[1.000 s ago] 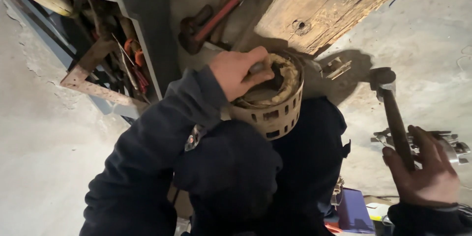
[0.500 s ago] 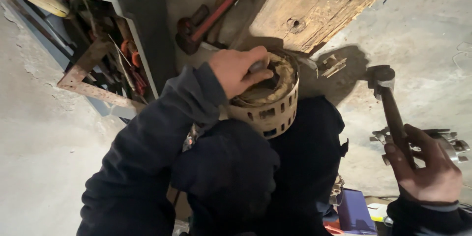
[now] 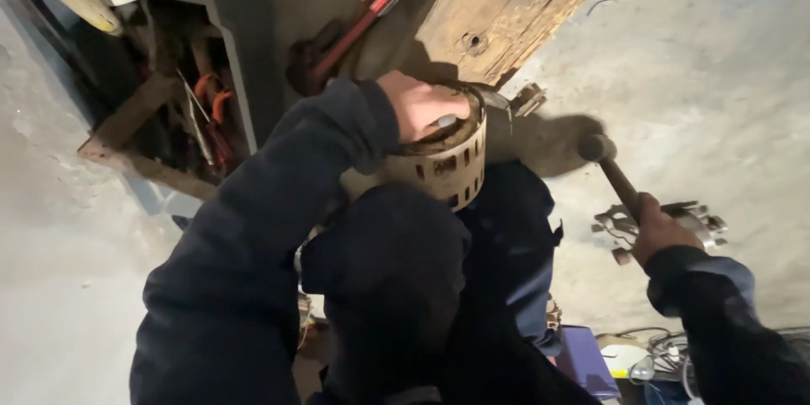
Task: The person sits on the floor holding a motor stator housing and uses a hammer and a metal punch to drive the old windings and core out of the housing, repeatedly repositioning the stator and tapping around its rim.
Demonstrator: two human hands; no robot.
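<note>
A round cream-coloured motor housing (image 3: 447, 167) with slotted sides rests on my knee. My left hand (image 3: 418, 105) grips its top rim from the left side. My right hand (image 3: 658, 228) is closed around the wooden handle of a hammer (image 3: 609, 170), whose blurred head points up and left toward the housing. The hammer head is a short way right of the housing, apart from it.
An open grey toolbox (image 3: 190, 93) with several tools lies at the upper left. A red-handled wrench (image 3: 359, 21) and a thick wooden plank (image 3: 515, 4) lie behind the housing. A metal part (image 3: 688, 219) sits on the concrete floor by my right hand. A purple box (image 3: 582, 359) is below.
My right hand has raised the hammer and swung its head left toward the housing. My left hand has kept its hold on the housing rim.
</note>
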